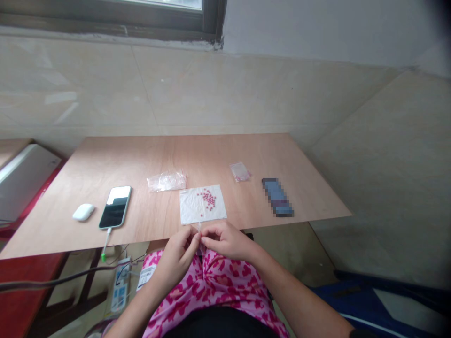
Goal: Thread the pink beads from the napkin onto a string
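My left hand (183, 246) and my right hand (222, 238) meet at the table's front edge, above my lap, with thumbs and fingers pinched together. Something small and clear seems to show between the fingertips, but I cannot make out what it is. Just beyond them lies a white paper napkin (190, 206) on the table. Several small pink beads (209, 199) are scattered on the napkin, mostly towards its right half. Behind and to the right is a small clear bag (240, 172) with pink pieces in it. A crumpled clear plastic bag (167, 181) lies to the left.
On the wooden table (207, 155), a phone (115, 207) with a white charging cable (106, 241) and a white earbud case (83, 212) are at left. A pixelated phone (277, 197) lies at right. A power strip (120, 286) is below the table.
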Action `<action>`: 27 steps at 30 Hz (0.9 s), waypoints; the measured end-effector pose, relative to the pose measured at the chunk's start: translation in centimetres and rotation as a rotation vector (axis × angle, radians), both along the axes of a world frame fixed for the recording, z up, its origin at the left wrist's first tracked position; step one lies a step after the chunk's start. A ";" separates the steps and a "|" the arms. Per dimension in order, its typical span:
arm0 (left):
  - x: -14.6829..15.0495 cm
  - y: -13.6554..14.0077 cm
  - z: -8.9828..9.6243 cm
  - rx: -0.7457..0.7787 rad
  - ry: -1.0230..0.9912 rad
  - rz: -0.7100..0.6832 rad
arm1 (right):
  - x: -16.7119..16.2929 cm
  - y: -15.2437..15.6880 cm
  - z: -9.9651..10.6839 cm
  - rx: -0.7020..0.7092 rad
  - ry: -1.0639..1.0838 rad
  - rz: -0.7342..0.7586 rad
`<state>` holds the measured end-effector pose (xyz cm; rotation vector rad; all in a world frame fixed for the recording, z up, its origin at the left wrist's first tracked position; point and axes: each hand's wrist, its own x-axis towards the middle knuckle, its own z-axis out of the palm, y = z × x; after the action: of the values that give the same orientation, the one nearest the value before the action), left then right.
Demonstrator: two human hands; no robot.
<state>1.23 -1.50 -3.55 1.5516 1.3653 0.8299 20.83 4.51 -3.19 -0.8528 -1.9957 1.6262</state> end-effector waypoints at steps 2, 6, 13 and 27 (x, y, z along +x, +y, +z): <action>0.1 -0.2 -0.2 0.045 0.112 -0.003 | -0.1 -0.2 -0.3 0.091 -0.064 -0.002; 0.2 -0.6 -0.8 0.139 0.328 0.011 | -0.3 -0.7 -1.1 0.292 -0.131 0.001; 0.2 -0.8 -1.0 0.164 0.478 0.011 | -0.5 -0.9 -1.5 0.428 -0.225 -0.033; -0.4 0.3 0.1 -0.092 0.285 0.085 | -0.7 -0.9 -0.9 0.467 -0.230 -0.007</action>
<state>0.85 -1.20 -3.44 1.5920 1.6603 0.6025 20.15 3.60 -4.12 -0.8868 -2.3888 1.0208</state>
